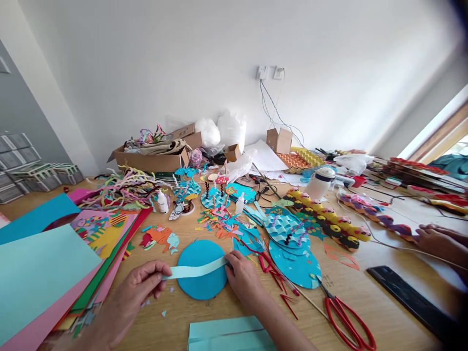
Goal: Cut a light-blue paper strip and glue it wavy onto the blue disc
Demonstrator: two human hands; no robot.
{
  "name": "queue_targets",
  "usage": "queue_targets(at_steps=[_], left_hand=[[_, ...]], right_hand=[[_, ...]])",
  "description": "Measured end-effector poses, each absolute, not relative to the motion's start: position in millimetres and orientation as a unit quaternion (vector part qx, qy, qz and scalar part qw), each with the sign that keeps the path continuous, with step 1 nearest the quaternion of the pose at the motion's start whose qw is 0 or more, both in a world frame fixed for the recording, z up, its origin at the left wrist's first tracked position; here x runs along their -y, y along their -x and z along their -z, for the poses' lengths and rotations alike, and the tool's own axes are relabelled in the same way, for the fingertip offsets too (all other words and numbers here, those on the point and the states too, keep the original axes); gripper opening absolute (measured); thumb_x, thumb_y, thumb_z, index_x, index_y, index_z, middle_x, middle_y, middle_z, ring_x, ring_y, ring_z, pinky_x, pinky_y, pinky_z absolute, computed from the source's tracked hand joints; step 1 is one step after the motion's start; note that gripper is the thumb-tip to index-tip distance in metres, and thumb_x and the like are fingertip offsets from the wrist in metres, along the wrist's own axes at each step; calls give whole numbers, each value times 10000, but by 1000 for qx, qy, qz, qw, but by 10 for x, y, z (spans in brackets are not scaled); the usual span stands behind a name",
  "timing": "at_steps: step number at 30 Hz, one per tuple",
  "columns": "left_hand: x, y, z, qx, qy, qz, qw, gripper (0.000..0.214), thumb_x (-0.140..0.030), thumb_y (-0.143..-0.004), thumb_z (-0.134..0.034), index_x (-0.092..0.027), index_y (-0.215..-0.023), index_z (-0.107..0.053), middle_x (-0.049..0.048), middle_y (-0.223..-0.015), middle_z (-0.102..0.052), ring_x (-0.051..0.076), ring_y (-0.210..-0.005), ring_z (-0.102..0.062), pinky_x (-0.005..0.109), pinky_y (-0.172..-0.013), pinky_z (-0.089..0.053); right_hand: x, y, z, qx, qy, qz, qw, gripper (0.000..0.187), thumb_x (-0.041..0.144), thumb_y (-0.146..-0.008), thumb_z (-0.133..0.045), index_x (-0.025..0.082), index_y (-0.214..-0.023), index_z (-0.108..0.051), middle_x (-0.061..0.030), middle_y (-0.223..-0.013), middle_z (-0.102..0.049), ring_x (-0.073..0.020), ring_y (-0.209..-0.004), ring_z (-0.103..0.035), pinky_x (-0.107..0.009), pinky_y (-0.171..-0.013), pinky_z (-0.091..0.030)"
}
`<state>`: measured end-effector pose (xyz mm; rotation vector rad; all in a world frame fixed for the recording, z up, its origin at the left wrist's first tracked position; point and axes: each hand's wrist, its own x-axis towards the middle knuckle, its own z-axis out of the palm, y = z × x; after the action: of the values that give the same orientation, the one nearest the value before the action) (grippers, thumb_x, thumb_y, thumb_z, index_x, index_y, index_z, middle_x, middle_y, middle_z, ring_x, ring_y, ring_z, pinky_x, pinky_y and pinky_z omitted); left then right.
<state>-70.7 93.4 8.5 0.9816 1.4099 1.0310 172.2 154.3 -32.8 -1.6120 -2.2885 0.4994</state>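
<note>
Paper strip crosses over blue disc, nine to three o'clock; left hand pinches nine-o'clock end, right hand pinches three-o'clock end. Strip looks light, limp, easily creased or torn; likely best held near ends, gently taut.

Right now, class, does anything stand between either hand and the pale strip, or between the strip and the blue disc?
Nothing visible does. The left hand and right hand pinch the pale strip at its ends, and it crosses in front of the blue disc. Whether strip and disc touch, I cannot tell.
</note>
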Motion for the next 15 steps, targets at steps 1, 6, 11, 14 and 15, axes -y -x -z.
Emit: queue_targets(at_steps=[1,6,11,14,15], left_hand=[[-938,676,-122,-586,-428,-431,537,193,-361,-579,-668,-192,-669,-641,-28,-516,-565,111,-489,-473,198,-459,-348],[-914,568,-304,-538,-497,-449,512,230,-422,-658,-627,-201,-685,-685,11,-714,-625,157,-646,-530,253,-636,-437],[-857,510,-374,-492,-442,-504,555,303,-502,-647,-652,-203,-668,-694,34,-843,-631,214,-855,-529,280,-745,-439],[-833,444,-390,-458,-390,-540,589,298,-494,-613,-694,-199,-584,-665,27,-770,-613,212,-873,-511,284,-769,-431],[-824,419,-397,-440,-376,-547,605,302,-485,-621,-694,-197,-544,-642,20,-718,-594,200,-831,-512,281,-746,-433]], right_hand=[[-1535,-1738,303,797,556,-183,146,253,87,-775,-458,192,-942,-617,-63,-1022,-607,-163,-906,-579,-231,-774,-414],[-1530,-1884,137,795,536,-234,162,327,87,-709,-504,199,-990,-628,-73,-1077,-609,-189,-943,-577,-264,-806,-416],[-1851,-2036,46,709,581,-305,259,261,130,-689,-578,189,-930,-660,-68,-981,-644,-216,-897,-586,-326,-829,-416],[-2191,-2080,76,637,631,-339,286,211,175,-732,-581,177,-936,-636,-46,-864,-654,-186,-727,-611,-310,-660,-485],[-2309,-2088,93,611,643,-351,299,221,190,-759,-570,173,-975,-614,-45,-906,-646,-170,-705,-612,-293,-619,-495]])
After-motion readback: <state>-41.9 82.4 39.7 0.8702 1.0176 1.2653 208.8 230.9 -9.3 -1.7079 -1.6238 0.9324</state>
